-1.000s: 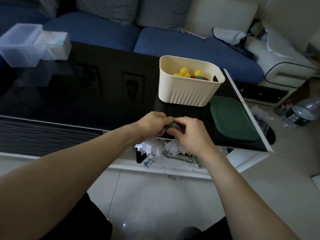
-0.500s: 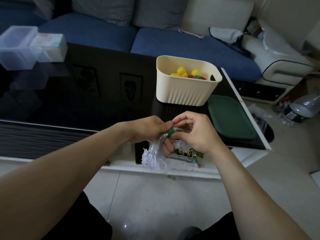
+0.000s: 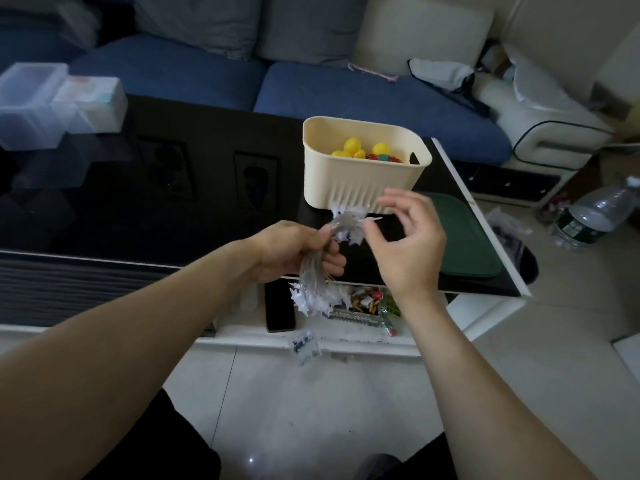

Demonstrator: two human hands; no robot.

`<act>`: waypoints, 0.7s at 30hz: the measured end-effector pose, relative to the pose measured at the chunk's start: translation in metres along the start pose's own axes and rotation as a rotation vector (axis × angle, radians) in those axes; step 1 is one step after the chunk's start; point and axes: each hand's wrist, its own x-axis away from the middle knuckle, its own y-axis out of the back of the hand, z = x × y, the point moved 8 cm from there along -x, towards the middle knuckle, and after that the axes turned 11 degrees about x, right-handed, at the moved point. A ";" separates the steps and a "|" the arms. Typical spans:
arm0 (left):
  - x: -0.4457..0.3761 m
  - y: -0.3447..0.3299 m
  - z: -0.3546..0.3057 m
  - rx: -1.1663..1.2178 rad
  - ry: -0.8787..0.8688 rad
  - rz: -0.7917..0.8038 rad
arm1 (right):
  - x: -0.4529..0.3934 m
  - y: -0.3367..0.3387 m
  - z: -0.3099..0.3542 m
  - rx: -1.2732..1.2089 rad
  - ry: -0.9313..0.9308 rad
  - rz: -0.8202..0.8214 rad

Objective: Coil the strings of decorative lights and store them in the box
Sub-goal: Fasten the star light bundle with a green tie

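Left hand: the left hand grips one bundled string of white star lights, fingers curled round its coiled wires.
Right hand: the right hand is loosely spread, thumb and forefinger at the upper end of the string; whether they actually pinch it cannot be told.
Light string: one coil, held in the air above the near edge of the table, stars bunched at top and bottom; its lower end hangs in front of the shelf below.
Box: one cream ribbed box stands on the table just beyond the hands; inside are three yellow balls and something red and green.
Lid: one dark green lid lies flat beside the box, to its right.
Table: one black glossy coffee table; two clear plastic containers sit at its far left.
Lower shelf: one dark phone, snack packets.
Room: blue sofa behind, pale tile floor, one plastic bottle at right.
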 end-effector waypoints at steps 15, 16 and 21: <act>-0.004 -0.039 -0.064 0.106 -0.236 -0.127 | 0.019 -0.021 -0.084 -0.005 -0.650 0.399; -0.005 -0.043 -0.074 0.063 -0.230 -0.146 | 0.023 -0.029 -0.084 -0.104 -0.728 0.492; -0.006 -0.063 -0.116 0.186 -0.238 -0.207 | 0.048 -0.052 -0.058 -0.514 -0.789 0.957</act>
